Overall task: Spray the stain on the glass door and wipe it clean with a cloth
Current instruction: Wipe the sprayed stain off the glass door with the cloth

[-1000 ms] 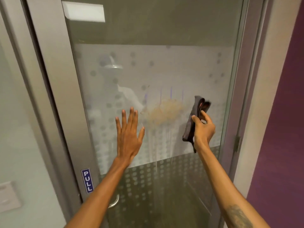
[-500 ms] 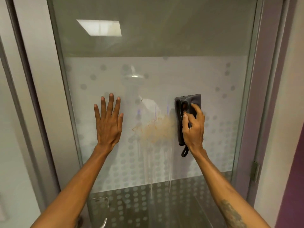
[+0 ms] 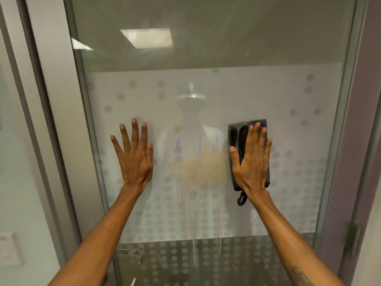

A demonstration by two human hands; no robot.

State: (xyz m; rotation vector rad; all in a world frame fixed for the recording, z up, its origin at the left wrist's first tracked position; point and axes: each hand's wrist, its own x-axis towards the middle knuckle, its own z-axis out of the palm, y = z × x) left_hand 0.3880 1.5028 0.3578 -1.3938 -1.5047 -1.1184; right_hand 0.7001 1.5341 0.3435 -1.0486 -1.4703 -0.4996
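An orange-brown stain (image 3: pixel 201 168) smears the frosted, dotted band of the glass door (image 3: pixel 288 141), with wet drips running down below it. My left hand (image 3: pixel 134 155) lies flat on the glass left of the stain, fingers spread, holding nothing. My right hand (image 3: pixel 252 159) presses a folded dark grey cloth (image 3: pixel 235 137) flat against the glass just right of the stain. The cloth's small hanging loop dangles below my palm. No spray bottle is in view.
The door's metal frame (image 3: pixel 61 141) runs down the left, with a door handle (image 3: pixel 132 254) low at the bottom. A hinge (image 3: pixel 353 236) sits on the right jamb beside a purple wall. A white wall plate (image 3: pixel 9 250) is at lower left.
My right hand went from pinching the cloth in the air to flattening it against the glass beside the stain. My left hand stayed on the glass, now further from the stain.
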